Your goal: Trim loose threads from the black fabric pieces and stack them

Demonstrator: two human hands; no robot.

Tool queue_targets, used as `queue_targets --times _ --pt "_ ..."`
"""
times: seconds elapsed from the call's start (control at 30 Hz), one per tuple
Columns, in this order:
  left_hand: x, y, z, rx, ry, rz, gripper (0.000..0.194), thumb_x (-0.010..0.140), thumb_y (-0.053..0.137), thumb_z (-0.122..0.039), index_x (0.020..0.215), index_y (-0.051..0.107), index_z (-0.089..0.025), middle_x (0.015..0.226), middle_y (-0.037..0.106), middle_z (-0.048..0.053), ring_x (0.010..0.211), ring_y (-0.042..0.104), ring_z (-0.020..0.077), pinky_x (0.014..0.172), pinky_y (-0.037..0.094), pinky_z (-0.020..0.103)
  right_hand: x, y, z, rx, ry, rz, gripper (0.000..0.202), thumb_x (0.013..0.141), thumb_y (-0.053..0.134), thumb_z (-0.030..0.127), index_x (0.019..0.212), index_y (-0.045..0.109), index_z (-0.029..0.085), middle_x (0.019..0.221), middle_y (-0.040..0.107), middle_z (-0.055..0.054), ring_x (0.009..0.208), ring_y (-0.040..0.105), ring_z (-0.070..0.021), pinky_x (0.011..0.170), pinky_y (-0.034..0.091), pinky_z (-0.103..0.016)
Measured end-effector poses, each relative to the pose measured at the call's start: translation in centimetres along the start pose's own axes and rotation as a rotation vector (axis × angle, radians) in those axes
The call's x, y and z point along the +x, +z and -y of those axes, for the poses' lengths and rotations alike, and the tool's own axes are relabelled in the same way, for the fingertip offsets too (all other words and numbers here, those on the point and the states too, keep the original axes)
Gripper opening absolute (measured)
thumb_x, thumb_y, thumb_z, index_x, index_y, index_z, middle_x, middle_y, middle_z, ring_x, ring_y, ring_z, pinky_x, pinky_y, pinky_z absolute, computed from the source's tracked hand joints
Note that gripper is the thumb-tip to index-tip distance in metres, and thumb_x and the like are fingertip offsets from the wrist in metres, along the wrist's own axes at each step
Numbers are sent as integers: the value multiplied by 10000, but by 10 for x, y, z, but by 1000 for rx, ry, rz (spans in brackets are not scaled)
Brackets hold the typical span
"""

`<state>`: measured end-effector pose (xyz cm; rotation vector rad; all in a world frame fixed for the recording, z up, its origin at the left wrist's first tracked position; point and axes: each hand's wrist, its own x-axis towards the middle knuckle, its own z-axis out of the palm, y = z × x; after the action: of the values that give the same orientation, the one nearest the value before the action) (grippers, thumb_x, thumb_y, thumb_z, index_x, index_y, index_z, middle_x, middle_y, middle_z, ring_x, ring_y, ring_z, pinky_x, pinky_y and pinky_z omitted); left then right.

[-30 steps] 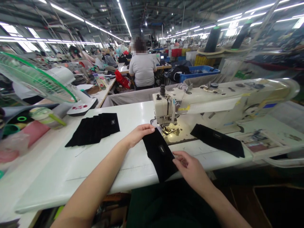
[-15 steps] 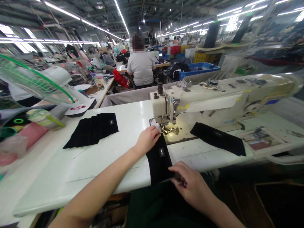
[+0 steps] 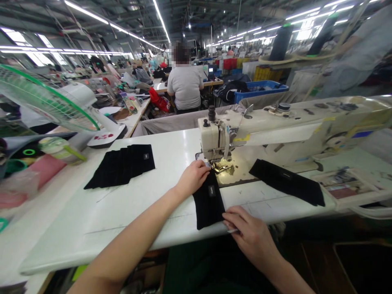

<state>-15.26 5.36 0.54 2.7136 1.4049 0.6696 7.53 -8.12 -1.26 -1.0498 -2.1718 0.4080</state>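
A black fabric piece [image 3: 208, 210] with a small label lies on the table, its far end at the needle area of the sewing machine [image 3: 214, 134]. My left hand [image 3: 193, 177] presses on its upper left part beside the presser foot, fingers closed together on the cloth. At the near right corner, my right hand [image 3: 249, 230] pinches the fabric's edge between thumb and fingers. A small pale object [image 3: 233, 230] pokes out from under those fingers; its kind is hidden.
Stacked black pieces [image 3: 121, 166] lie to the left, and another black piece [image 3: 288, 181] to the right of the needle. A green-rimmed fan [image 3: 58, 98] stands at the left. Beyond the machine, a person [image 3: 185, 85] sits near a blue crate [image 3: 260, 90]. An open tray [image 3: 344, 185] is at the right.
The fabric's near end has drawn slightly toward the machine, with my right hand still at its edge. The view has shifted a little, and a blurred person has appeared at the far right.
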Motion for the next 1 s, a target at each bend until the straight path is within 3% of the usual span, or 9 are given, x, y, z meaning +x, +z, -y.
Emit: queue_targets --times 0.43,1.0 --pt "2 1 0 -9 5 -2 214 937 507 -208 1015 704 -187 953 615 88 885 575 212 818 505 351 1 0 2 -40 15 24 231 956 444 154 1085 632 191 1025 652 -87 807 662 -181 673 534 -274" --pt "2 -11 -8 142 20 92 265 949 447 -208 1098 663 -183 982 582 106 890 546 236 809 512 398 6 -5 2 -143 19 138 274 883 486 86 1085 639 193 1043 659 -74 718 643 -146 595 476 -233"
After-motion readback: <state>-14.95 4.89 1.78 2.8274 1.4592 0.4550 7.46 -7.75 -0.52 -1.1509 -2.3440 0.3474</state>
